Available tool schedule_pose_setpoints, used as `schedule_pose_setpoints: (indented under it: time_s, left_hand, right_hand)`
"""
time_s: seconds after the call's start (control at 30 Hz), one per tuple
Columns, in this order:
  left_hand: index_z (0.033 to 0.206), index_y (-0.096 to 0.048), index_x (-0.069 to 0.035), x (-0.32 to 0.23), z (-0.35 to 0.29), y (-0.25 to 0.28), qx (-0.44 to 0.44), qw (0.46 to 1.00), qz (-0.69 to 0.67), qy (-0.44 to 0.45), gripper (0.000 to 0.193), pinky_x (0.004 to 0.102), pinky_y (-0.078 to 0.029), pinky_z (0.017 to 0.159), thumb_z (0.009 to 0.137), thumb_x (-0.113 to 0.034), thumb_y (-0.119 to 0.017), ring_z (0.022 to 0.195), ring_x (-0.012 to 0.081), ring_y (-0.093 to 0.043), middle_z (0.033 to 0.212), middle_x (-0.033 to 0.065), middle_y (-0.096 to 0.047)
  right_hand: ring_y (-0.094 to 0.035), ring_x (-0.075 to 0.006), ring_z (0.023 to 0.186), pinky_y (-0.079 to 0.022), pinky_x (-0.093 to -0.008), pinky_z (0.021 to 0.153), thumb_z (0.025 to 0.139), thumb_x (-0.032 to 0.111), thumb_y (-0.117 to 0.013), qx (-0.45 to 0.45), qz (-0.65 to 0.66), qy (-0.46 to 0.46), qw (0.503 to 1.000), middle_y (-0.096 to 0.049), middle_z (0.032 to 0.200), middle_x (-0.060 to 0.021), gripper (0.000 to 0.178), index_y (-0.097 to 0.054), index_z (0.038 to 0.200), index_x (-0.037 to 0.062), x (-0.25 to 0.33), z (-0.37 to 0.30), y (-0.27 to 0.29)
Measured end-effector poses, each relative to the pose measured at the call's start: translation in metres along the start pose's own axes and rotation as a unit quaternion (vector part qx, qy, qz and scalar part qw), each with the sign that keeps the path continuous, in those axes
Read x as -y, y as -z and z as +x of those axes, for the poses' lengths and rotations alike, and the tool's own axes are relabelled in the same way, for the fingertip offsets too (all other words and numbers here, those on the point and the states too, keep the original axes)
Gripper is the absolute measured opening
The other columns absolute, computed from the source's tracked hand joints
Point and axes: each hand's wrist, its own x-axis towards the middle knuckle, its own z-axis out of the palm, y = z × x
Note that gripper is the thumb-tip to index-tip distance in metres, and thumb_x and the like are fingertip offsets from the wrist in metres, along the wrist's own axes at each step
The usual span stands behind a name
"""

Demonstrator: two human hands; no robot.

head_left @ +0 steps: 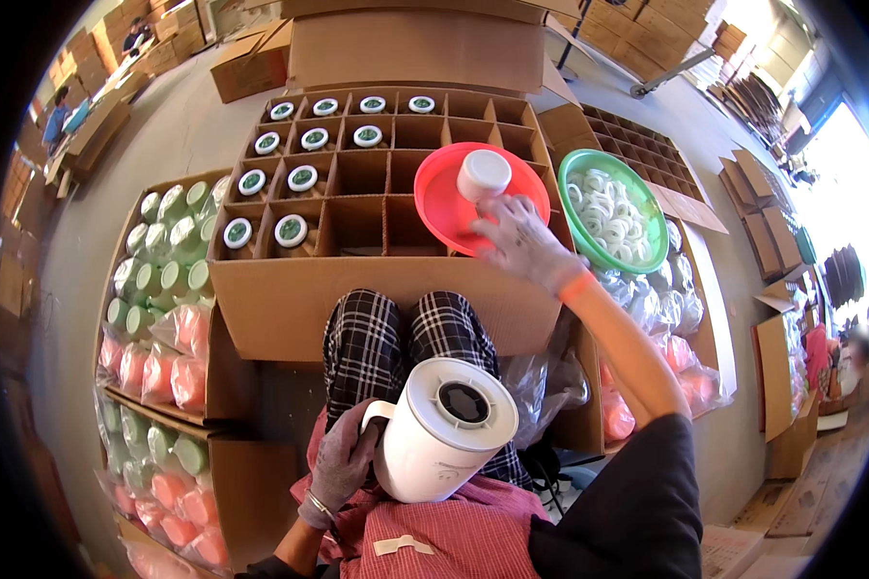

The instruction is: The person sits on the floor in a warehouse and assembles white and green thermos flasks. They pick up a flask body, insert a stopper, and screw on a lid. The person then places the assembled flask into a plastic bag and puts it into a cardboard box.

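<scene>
My left hand, in a thin pale glove, is closed round the handle of a white jug that rests tilted on my lap. The jug's top faces up, a ribbed white rim around a dark round centre. Over a red bowl reaches my gloved right hand, its fingers apart and bent a little. Right beside those fingertips a white round cap or cup sits in the bowl; whether they touch it, I cannot tell. The bowl stands on top of a divided carton.
Several white-and-green-topped jugs stand in the carton's cells. A green basin of white rings is at right. Cartons of bagged green and pink pieces flank me on the left, with more bagged parts on the right.
</scene>
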Motion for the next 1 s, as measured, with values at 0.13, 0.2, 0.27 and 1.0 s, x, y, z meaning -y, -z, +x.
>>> schedule_pose_setpoints:
  time_s: [0.13,0.2,0.27,1.0]
  left_hand:
    - [0.125,-0.06,-0.002,-0.011,0.02,0.0,0.042,0.999,0.004,-0.027,0.03,0.0355,-0.055,0.078,0.096,-0.01,-0.061,0.09,0.0298,-0.07,0.102,0.0167,-0.071]
    - [0.122,-0.063,-0.003,-0.004,0.034,-0.016,0.066,0.992,-0.057,-0.09,0.027,0.035,-0.055,0.078,0.097,-0.012,-0.062,0.09,0.0308,-0.071,0.102,0.0178,-0.071]
    - [0.122,-0.064,-0.002,0.002,0.033,-0.026,0.127,0.987,-0.086,-0.056,0.031,0.0307,-0.055,0.081,0.095,-0.017,-0.066,0.09,0.0203,-0.07,0.102,0.0128,-0.072]
    - [0.103,-0.072,-0.006,-0.078,0.045,-0.024,0.1,0.955,0.024,-0.279,0.026,0.0415,-0.049,0.102,0.082,-0.02,-0.07,0.108,0.024,-0.069,0.112,0.0105,-0.073]
  right_hand:
    - [-0.036,-0.046,0.136,-0.025,-0.0589,0.112,0.084,0.066,-0.058,0.042,0.349,0.188,0.917,-0.038,0.147,-0.0251,0.073,-0.054,0.139,0.0183,0.111,-0.058,0.083]
    - [-0.034,-0.0458,0.137,-0.023,-0.0593,0.112,0.092,0.073,-0.035,-0.021,0.463,0.164,0.871,-0.035,0.149,-0.026,0.082,-0.049,0.144,0.0115,0.158,-0.108,0.058]
    - [-0.036,-0.0451,0.135,-0.026,-0.0568,0.112,0.093,0.069,-0.037,-0.034,0.488,0.102,0.866,-0.037,0.148,-0.0271,0.084,-0.046,0.144,0.0022,0.165,-0.151,0.053]
    - [-0.034,-0.0282,0.143,-0.031,-0.038,0.116,0.103,0.046,-0.043,-0.157,0.696,-0.373,0.593,-0.034,0.155,-0.0139,0.065,-0.033,0.152,0.0038,0.183,-0.188,0.047]
